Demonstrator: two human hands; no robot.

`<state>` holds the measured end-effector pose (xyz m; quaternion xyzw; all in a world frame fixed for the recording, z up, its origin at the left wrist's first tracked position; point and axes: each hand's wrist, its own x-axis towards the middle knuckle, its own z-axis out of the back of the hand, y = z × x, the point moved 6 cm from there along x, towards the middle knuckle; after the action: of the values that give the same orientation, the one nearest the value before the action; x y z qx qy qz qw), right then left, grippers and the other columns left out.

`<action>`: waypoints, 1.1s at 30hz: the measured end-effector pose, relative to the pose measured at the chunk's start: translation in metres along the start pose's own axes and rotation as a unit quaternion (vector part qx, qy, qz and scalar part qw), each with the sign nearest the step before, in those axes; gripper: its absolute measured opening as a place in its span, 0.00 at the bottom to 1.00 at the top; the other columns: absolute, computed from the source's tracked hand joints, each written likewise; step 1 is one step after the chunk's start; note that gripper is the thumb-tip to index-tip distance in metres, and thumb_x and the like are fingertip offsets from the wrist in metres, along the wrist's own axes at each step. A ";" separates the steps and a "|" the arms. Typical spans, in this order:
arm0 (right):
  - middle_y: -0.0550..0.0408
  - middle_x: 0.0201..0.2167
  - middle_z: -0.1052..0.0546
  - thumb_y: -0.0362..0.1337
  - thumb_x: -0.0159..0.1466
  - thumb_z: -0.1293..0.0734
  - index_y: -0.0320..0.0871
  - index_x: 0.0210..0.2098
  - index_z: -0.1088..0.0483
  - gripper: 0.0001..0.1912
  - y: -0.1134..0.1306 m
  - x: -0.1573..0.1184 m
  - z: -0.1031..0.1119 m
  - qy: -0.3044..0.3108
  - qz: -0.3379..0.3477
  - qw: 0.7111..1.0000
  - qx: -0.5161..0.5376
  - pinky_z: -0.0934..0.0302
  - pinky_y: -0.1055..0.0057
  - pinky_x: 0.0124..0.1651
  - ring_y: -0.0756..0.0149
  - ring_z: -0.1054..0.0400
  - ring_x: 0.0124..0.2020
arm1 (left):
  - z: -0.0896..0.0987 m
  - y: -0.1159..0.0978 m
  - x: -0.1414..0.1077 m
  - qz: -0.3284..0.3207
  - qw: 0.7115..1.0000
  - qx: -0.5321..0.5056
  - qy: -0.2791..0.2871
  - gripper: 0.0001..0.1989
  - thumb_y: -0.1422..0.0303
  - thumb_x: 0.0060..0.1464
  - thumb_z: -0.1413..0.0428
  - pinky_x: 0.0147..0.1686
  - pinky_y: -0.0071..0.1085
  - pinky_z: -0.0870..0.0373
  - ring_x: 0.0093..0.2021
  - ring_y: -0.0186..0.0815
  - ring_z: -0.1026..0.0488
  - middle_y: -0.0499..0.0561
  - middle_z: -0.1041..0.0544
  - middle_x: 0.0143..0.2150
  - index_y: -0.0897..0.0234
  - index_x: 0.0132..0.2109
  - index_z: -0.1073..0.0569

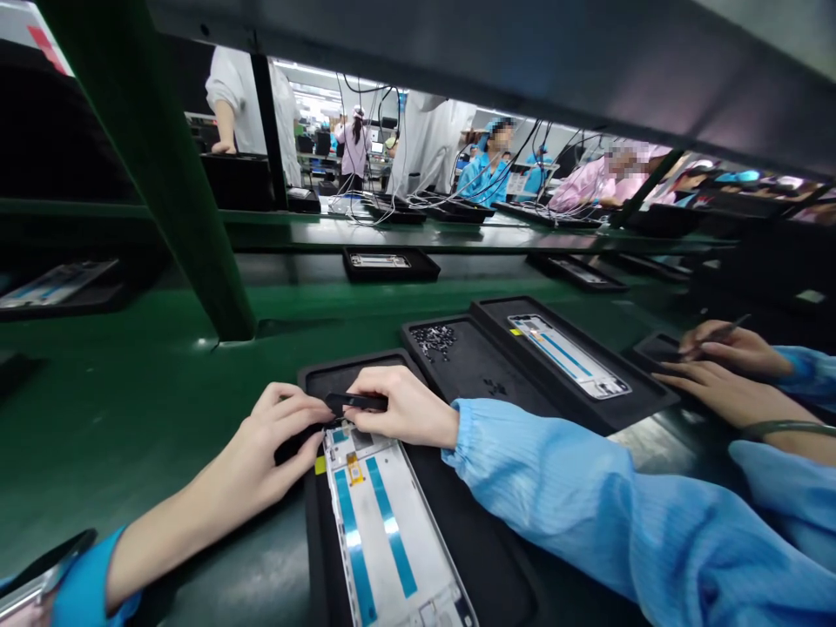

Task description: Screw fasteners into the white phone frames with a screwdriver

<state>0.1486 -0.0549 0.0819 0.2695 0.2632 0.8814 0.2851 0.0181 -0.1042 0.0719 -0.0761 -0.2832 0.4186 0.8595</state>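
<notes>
Working at a green desk (131, 418) here, gang: my left hand (274, 444) and right hand (408, 405) are both pinching a small black strip (356, 401), held right over the top end of a white phone frame (385, 522). That frame has blue stripes and lies in a black tray (483, 557). Just past it sit a second tray (470, 383) with tiny black screws (434, 340) and another phone frame (568, 355). Off right, a co-worker's hands (724, 366) hold a thin tool (724, 332).
</notes>
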 end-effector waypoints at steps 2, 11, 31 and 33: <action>0.55 0.26 0.27 0.27 0.54 0.34 0.35 0.28 0.28 0.03 0.001 -0.001 -0.002 0.003 0.010 1.000 -0.009 0.43 0.78 0.31 0.73 0.35 0.27 | -0.001 0.002 0.001 0.006 1.000 0.001 0.007 0.10 0.67 0.57 0.50 0.41 0.33 0.30 0.46 0.39 0.37 0.51 0.25 0.41 0.62 0.44 0.28; 0.58 0.24 0.30 0.26 0.50 0.33 0.36 0.27 0.29 0.04 0.001 -0.001 -0.003 -0.002 0.011 1.000 -0.029 0.46 0.77 0.30 0.73 0.38 0.25 | 0.002 0.002 0.003 0.018 1.000 0.003 0.009 0.12 0.67 0.57 0.52 0.41 0.33 0.30 0.45 0.39 0.37 0.53 0.25 0.40 0.64 0.44 0.27; 0.59 0.24 0.30 0.25 0.48 0.32 0.38 0.27 0.30 0.06 -0.001 -0.002 -0.003 0.012 0.028 0.999 -0.009 0.44 0.77 0.31 0.74 0.39 0.25 | -0.003 0.001 0.003 0.017 0.999 -0.022 0.022 0.12 0.68 0.58 0.53 0.44 0.35 0.32 0.46 0.40 0.38 0.52 0.25 0.43 0.62 0.44 0.28; 0.58 0.24 0.30 0.25 0.49 0.32 0.38 0.27 0.30 0.06 -0.001 -0.002 -0.004 0.011 0.024 1.000 -0.007 0.44 0.77 0.31 0.74 0.39 0.25 | -0.003 0.002 0.003 0.019 0.999 -0.022 0.021 0.12 0.68 0.58 0.53 0.44 0.35 0.32 0.46 0.40 0.38 0.52 0.26 0.43 0.63 0.44 0.28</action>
<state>0.1481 -0.0567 0.0781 0.2635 0.2534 0.8928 0.2631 0.0203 -0.1005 0.0701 -0.1093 -0.2728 0.4268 0.8553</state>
